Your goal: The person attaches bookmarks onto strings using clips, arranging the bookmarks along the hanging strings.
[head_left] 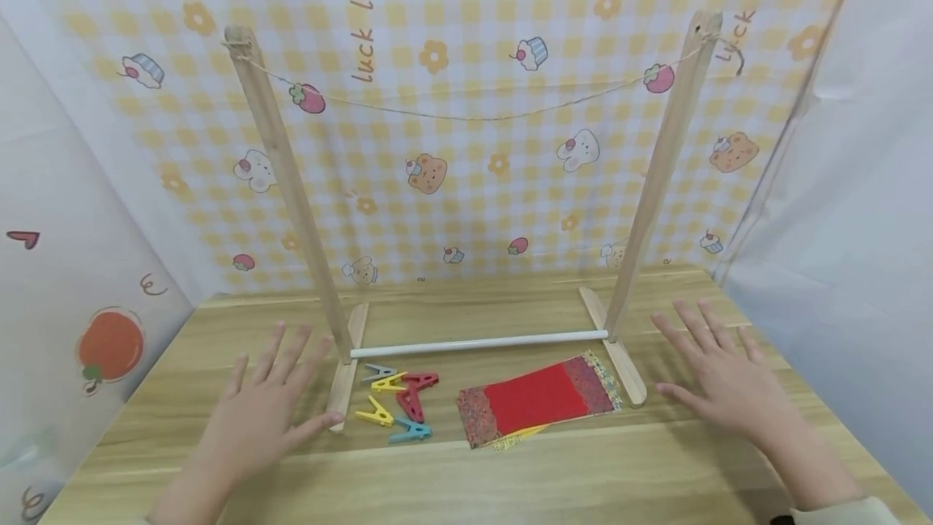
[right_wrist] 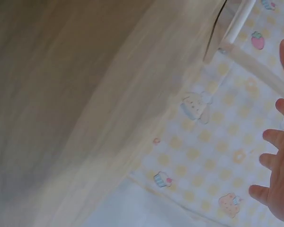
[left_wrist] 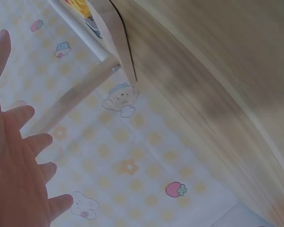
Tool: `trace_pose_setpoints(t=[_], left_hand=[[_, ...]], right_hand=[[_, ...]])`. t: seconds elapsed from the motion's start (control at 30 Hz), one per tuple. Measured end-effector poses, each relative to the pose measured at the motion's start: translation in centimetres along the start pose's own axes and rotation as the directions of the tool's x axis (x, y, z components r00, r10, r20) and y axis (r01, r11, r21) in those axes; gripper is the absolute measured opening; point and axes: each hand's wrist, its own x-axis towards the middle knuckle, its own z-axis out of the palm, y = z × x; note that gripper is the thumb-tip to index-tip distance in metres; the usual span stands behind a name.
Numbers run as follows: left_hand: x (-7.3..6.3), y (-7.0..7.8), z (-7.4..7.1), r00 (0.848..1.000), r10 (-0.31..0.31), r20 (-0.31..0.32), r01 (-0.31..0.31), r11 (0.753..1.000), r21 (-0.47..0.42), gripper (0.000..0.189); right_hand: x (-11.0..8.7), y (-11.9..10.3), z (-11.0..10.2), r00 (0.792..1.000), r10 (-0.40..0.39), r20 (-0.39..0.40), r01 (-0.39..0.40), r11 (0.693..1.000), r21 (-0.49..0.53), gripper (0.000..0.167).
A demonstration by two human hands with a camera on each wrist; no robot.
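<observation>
My left hand (head_left: 255,416) is spread with straight fingers at the left of the wooden table, its thumb close to the left foot of a wooden rack (head_left: 291,185). On the right side, my right hand (head_left: 736,387) is spread in the same way beside the rack's right foot. Neither holds anything. A sagging string (head_left: 466,117) joins the tops of the two posts, and a white rod (head_left: 477,343) links them low down. Several clothespins (head_left: 411,430) in grey, yellow, dark red and teal lie near the left foot. To their right is a stack of patterned envelopes (head_left: 535,399), a red one on top.
Behind the rack hangs a yellow checked cloth (head_left: 466,209) with cartoon prints. White cloth walls (head_left: 838,209) close off both sides. The wooden tabletop (head_left: 510,484) extends in front of the pins and the stack.
</observation>
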Motion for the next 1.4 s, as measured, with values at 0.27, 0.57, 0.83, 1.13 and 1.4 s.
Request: trace_pose_setpoints(t=[0.27,0.57,0.83,1.13,1.4], left_hand=[[0.4,1.9,-0.2,0.999,0.047,0.009,-0.047,0.999,-0.026,0.091],[1.6,3.6,0.3,0.990,0.135,0.041,-0.131,0.986,-0.099,0.081],[2.8,4.4,1.1,0.977,0.209,0.048,-0.200,0.969,-0.149,0.069],[3.7,5.0,2.1,0.966,0.253,0.055,-0.238,0.949,-0.205,0.061],[4.7,5.3,3.0,0.955,0.281,0.097,-0.249,0.935,-0.252,0.053]], right_hand=[[1.0,-2.0,-0.1,0.999,-0.022,0.043,0.022,1.000,0.011,0.084],[2.2,-4.4,-0.2,0.996,-0.091,-0.006,0.091,0.990,0.112,0.071],[3.4,-6.4,-0.1,0.993,-0.108,0.048,0.100,0.984,0.150,0.069],[4.9,-8.8,0.6,0.985,-0.139,0.099,0.113,0.966,0.230,0.070],[6.3,-11.1,1.4,0.954,-0.190,0.232,0.125,0.955,0.268,0.067]])
